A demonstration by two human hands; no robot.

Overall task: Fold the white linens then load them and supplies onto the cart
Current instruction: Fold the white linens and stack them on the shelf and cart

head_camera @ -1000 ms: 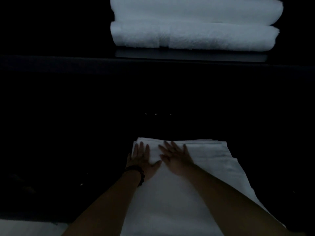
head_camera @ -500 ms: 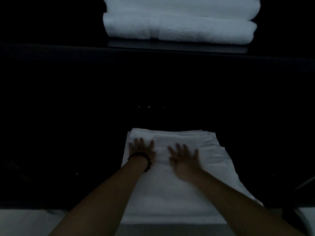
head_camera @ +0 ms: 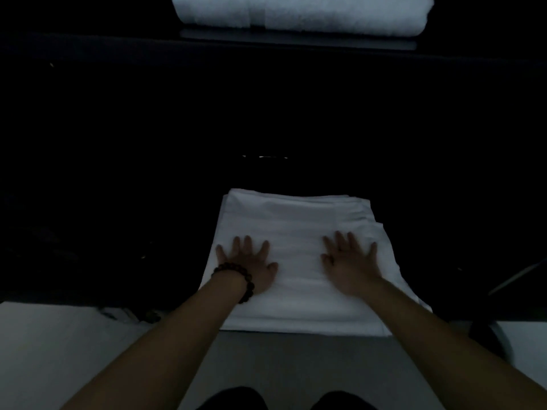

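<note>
Both hands have slid apart across the folded white linen (head_camera: pixel 299 217), lying lower centre on the dark counter (head_camera: pixel 118 179). Left hand (head_camera: pixel 248 263), with a beaded bracelet (head_camera: pixel 236 278), and right hand (head_camera: pixel 352 263) press flat on it, fingers (head_camera: pixel 247 244) spread straight. A folded white towel (head_camera: pixel 302 13) sits at top centre.

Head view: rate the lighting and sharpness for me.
Head view: very dim, the surface around the linen is near black, no detail; only the linen and the towel at the top edge read bright; same view slightly soft, the left hand and right hand, flat on the linen, dark shapes.
</note>
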